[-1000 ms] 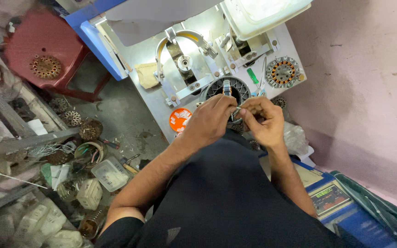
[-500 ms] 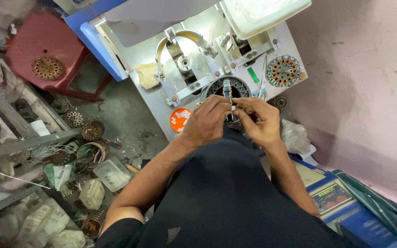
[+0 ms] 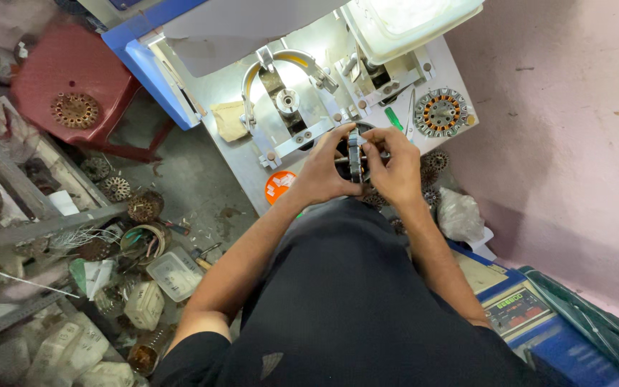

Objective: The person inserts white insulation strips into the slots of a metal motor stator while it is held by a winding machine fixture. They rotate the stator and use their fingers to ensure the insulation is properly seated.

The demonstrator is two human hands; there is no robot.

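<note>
Both hands grip a round metal stator core, turned on edge between them, just above the near edge of the white machine table. My left hand clasps its left face and my right hand its right face, fingers wrapped over the rim. Behind it stands the winding fixture with a curved metal arm. A second stator with copper windings lies flat on the table to the right.
An orange round label sits at the table's front. A red plastic stool with a stator on it stands left. Shelving and floor clutter of stators, wire and plastic boxes fill the left. A blue meter box lies right.
The stator lay flat under my fingers on the table; now both hands have lifted it and turned it upright on edge.
</note>
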